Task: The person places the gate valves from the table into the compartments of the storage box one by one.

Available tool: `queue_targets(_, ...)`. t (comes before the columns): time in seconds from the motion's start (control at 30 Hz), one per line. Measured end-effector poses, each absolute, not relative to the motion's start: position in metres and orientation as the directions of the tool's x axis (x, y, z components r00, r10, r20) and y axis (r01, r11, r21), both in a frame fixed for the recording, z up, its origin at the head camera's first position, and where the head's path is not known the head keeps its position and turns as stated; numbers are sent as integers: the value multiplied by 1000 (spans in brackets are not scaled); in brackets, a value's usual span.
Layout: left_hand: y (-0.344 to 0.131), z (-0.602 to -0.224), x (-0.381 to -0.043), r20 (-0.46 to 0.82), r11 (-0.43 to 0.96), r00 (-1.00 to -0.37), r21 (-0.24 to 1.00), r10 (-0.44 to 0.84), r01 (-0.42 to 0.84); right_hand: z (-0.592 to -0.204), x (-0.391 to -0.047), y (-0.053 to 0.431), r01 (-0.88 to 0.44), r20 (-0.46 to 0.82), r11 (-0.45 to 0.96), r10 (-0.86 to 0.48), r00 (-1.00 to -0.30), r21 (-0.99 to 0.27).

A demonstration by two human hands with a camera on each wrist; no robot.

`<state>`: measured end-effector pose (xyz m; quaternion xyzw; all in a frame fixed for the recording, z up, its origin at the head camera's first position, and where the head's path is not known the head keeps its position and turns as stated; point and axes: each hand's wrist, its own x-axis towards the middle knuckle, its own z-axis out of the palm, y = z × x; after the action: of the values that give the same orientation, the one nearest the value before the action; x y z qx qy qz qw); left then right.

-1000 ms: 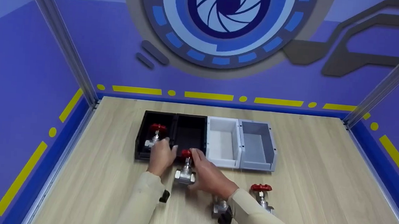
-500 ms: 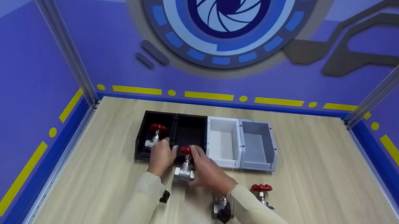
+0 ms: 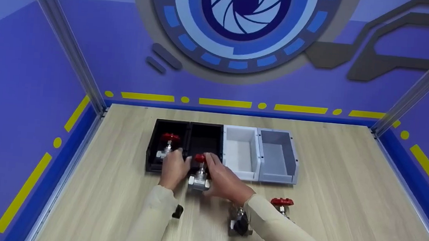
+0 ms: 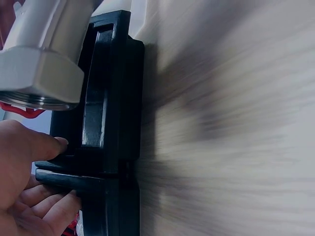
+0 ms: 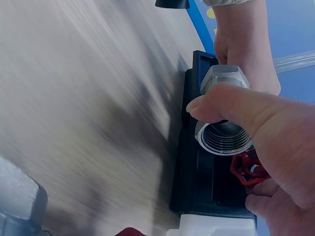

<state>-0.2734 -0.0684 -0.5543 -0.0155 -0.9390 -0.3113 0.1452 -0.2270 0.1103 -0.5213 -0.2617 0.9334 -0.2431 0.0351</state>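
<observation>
My right hand [image 3: 228,182] grips a metal gate valve [image 3: 199,182] with a red handwheel, holding it before the front of the second black bin [image 3: 206,135]. In the right wrist view the thumb [image 5: 216,103] lies across the valve's body and its threaded opening shows; the fingers are near the red handwheel [image 5: 246,167]. My left hand [image 3: 174,168] pinches the adjoining walls of the two black bins, thumb [image 4: 49,146] on one side and fingers on the other. Another red-wheeled valve [image 3: 168,146] stands in the leftmost black bin [image 3: 152,146], partly hidden by that hand.
A white bin [image 3: 237,174] and a grey bin [image 3: 277,178] continue the row to the right. Two more valves stand on the wooden table: one [image 3: 235,226] below my right wrist, one with a red handwheel [image 3: 282,202] partly behind the sleeve. Blue-purple panels enclose the table.
My right hand has moved the valve slightly forward, its handwheel now overlapping the second black bin more. The left hand stays at the bin walls.
</observation>
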Motion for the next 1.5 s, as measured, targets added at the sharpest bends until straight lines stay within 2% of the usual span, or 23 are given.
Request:
queue_targets(0.37,-69,-554,-272,284,811,-957,572,-57,122,-522,-234,112,-459,51,774,-488,-871,-436)
queue_targets(0.6,-69,-555,-271,295,804,-954,581,-60,129,-522,-235,110,-490,93,778,-497,-863,-394)
queue_targets(1.5,-70,-554,-272,274,803,-960,583,-52,122,-517,-251,107,-488,95,801,-487,-868,-346)
